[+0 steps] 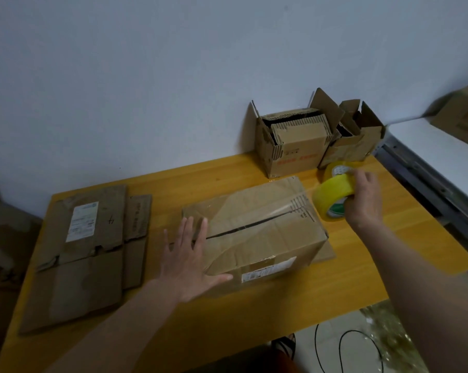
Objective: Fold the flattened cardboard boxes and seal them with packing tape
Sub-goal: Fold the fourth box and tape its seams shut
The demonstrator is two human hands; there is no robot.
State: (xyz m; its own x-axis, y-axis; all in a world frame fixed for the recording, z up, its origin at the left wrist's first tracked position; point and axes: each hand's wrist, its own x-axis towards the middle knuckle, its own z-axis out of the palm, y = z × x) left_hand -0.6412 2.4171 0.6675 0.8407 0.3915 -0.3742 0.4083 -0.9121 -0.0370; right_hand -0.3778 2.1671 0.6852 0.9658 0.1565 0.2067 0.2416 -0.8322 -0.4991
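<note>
Head view, labels first: the folded box [257,232] at the centre of the yellow table [254,313] carries a white sticker on its near face, print too small to read. The flattened boxes [87,254] to the left show a white shipping label and a handwritten "4". At the back, an open box [292,146] bears red lettering, illegible, with a second open box [354,138] just beside it.

Now the hands: the left hand [189,259] is spread wide, fingers flat, pressing the box's left end. The right hand [364,197] grips a yellow tape roll [332,197] off the box's right end, with a clear strip of tape stretching over the top seam. Another tape roll [337,168] sits just behind it.

Around them: a plain pale wall behind, black cable on the floor.
</note>
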